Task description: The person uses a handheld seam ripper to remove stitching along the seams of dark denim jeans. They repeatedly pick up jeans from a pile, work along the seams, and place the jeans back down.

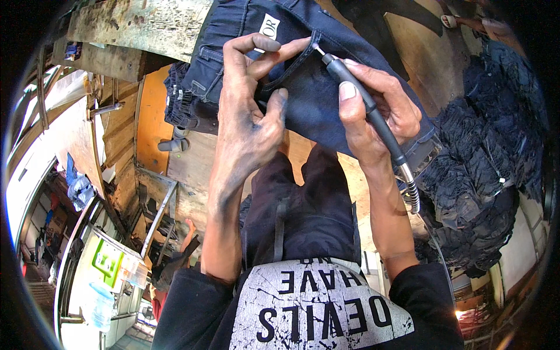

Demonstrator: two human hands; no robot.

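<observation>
Dark blue denim trousers [321, 108] with an elastic waistband and a white label [269, 27] lie spread in front of me. My right hand [382, 108] is closed round a black pen-shaped rotary grinder [379, 122], with a spring-sleeved cable at its rear. Its small pinkish tip [315, 46] meets the edge seam of a pocket [291, 67]. My left hand [251, 105] lies over the denim, index finger stretched to the pocket edge beside the tip. Its thumb stands apart and another finger is bent; nothing shows between them. Dark smudges mark that hand.
A large heap of dark garments [466, 163] rises at the right. A worn wooden board [140, 26] juts in at the upper left. Sandals [174, 144] lie on the floor. At the lower left are a blue water jug [100, 303] and a person's arm [189, 233].
</observation>
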